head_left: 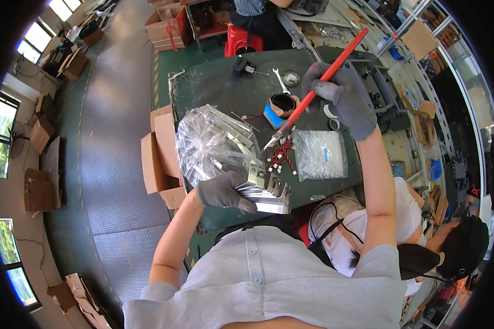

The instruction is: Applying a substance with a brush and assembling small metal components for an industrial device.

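My left hand (pixel 222 192), in a grey glove, is closed round a stack of silver metal brackets (pixel 269 200) near the front edge of the green table. My right hand (pixel 346 98), also gloved and dark-stained, grips a brush (pixel 299 111) by its long red handle. The brush slants down to the left, its bristle end just above the brackets' far corner; whether it touches them I cannot tell. Behind my left hand lies a clear plastic bag (pixel 203 137) with metal pieces under it. An open tin of dark stuff (pixel 283 102) sits beside the brush.
Red-and-black wires (pixel 281 155) with white connectors lie next to a clear bag of white pieces (pixel 319 156). A wrench (pixel 281 80) and a round dish (pixel 291 78) are farther back. Cardboard boxes (pixel 162 153) stand left of the table (pixel 214 82). A co-worker (pixel 400 214) sits close at right.
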{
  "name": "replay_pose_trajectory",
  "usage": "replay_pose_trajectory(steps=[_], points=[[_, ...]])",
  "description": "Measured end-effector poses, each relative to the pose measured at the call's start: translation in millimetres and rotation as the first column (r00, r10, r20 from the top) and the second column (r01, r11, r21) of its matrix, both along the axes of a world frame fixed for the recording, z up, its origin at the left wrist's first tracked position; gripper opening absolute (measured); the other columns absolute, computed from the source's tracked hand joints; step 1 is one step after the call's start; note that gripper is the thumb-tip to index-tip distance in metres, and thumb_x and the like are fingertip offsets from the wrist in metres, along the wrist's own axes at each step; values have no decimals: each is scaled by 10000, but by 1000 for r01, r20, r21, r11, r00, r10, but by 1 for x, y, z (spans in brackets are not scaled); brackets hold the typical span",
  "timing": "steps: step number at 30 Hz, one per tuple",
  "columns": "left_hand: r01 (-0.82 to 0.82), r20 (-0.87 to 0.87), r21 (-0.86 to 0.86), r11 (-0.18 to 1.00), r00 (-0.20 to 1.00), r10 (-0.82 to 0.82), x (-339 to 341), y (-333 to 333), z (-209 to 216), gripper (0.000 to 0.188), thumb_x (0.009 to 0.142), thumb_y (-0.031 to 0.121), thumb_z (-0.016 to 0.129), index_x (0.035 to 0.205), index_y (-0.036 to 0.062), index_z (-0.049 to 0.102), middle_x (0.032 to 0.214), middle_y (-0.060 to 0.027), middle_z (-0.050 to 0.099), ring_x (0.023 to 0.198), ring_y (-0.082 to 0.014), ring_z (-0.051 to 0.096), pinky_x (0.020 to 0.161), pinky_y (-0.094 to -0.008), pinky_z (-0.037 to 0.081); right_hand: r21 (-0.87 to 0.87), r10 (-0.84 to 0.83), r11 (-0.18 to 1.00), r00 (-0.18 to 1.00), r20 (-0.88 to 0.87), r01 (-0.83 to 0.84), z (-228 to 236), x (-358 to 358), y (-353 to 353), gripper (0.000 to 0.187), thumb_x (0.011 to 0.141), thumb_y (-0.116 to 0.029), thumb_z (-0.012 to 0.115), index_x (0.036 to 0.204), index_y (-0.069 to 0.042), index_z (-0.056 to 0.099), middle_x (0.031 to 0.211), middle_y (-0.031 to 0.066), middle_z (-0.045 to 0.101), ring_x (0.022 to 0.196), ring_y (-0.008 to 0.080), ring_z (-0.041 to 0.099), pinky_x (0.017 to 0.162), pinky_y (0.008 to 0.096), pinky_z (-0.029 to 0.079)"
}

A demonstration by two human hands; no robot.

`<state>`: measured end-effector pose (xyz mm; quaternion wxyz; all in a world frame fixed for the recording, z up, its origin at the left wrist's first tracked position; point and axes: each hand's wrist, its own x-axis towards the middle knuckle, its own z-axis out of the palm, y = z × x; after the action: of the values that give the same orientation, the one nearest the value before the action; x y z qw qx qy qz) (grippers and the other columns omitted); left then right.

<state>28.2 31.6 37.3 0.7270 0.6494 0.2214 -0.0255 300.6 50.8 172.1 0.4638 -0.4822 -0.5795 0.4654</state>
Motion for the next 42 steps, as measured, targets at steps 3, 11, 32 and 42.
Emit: replay_pose_trajectory(steps=[3,11,32,42], points=[[33,-45,36,999,999,-31,6,3,13,357,648,143,798,934,-2,640,818,-42,657,728,-91,575,676,-252,468,-106,93,989,994,-55,-99,2,-6,4,64,796,-74,535,796,-21,571,719,39,574,611,90,550,563,228,453],[-13,36,46,999,999,11,15,5,-1,276,666,165,784,826,-15,648,669,-19,615,619,-71,521,585,-253,442,-140,207,969,978,-1,-205,-12,-1,18,73,802,-84,553,775,-17,562,725,35,568,597,86,549,577,231,468],[-602,-127,-589,539,728,674,9,2,-103,215,797,64,621,997,0,571,845,-93,622,711,-177,593,619,-292,505,642,-600,506,770,-219,577,-63,-51,-110,89,846,-69,534,910,-16,565,746,43,549,612,108,511,532,245,412],[190,104,-264,946,980,-168,70,-128,-61,263,757,39,652,1001,-20,574,828,-71,621,704,-149,598,641,-286,501,810,-936,328,281,211,486,-87,-134,-361,221,710,-89,659,919,-89,588,737,65,564,543,162,533,485,269,430]])
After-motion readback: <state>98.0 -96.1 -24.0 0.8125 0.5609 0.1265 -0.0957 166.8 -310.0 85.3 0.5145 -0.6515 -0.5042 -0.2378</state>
